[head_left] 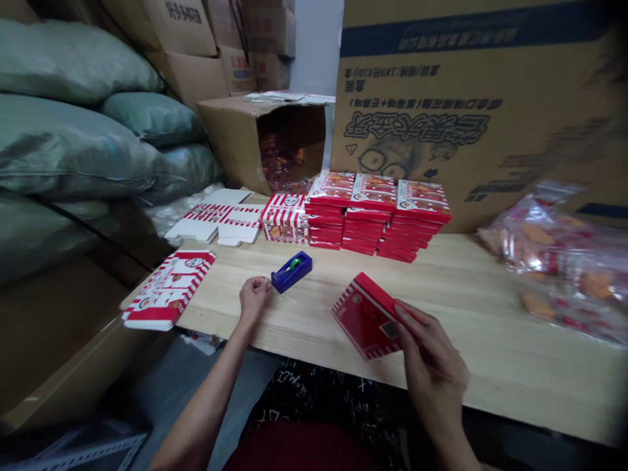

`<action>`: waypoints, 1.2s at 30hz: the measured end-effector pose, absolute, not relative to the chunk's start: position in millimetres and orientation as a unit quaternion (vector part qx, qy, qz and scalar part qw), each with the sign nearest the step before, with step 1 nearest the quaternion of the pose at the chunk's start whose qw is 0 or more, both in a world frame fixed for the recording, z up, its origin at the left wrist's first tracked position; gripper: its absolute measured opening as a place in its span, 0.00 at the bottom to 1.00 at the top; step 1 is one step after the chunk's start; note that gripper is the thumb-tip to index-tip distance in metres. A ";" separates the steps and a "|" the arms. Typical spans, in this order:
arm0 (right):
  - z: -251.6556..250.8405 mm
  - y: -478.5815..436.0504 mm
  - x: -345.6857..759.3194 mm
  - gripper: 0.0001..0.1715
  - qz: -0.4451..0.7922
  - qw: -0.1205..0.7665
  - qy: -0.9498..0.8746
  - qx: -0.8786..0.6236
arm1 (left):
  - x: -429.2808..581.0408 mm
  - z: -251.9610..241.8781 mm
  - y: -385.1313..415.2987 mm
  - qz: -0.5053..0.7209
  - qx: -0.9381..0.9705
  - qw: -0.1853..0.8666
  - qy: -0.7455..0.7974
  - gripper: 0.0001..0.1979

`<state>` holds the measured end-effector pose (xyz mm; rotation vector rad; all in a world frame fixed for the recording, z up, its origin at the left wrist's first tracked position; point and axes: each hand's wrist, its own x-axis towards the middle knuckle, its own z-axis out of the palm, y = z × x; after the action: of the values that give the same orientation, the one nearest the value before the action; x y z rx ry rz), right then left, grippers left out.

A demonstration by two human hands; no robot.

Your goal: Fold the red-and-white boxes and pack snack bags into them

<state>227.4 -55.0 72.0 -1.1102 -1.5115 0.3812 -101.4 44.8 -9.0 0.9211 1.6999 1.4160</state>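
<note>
My right hand [432, 366] grips a flat red-and-white printed cardboard box [367, 315] by its edge, raised a little above the wooden table [466, 301]. My left hand [255, 299] rests on the tabletop with its fingers curled and nothing visible in them. Just beyond those fingers, not clearly touching them, lies a blue tape dispenser [292, 271]. Several stacks of red boxes [373, 216] stand behind it. A red-and-white box [169, 289] lies at the table's left end.
Unfolded white-and-red box blanks [213, 221] lie at the back left. Clear bags of printed packets [554, 255] sit at the right. Behind stand an open carton of packets [289, 140], a large cardboard carton [466, 98] and bulging green sacks [63, 131].
</note>
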 end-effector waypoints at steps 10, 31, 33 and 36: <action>58.6 -42.0 217.2 0.38 0.051 0.495 -0.773 -0.395 | 55.7 101.7 -37.3 0.614 0.375 0.571 0.396 0.26; 73.2 -55.4 234.6 0.27 0.302 0.476 -0.690 -0.455 | 26.7 64.0 -8.2 0.451 0.536 0.555 0.449 0.19; 65.3 -56.4 238.3 0.28 0.290 0.463 -0.694 -0.469 | 27.4 62.0 -6.5 0.431 0.543 0.561 0.451 0.20; 59.5 -57.5 241.8 0.30 0.282 0.453 -0.689 -0.490 | 31.0 60.0 -3.9 0.410 0.554 0.570 0.447 0.20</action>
<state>241.8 -57.5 59.5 -1.2111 -1.7018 0.6974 31.0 -3.9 60.0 1.3007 1.0494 0.9628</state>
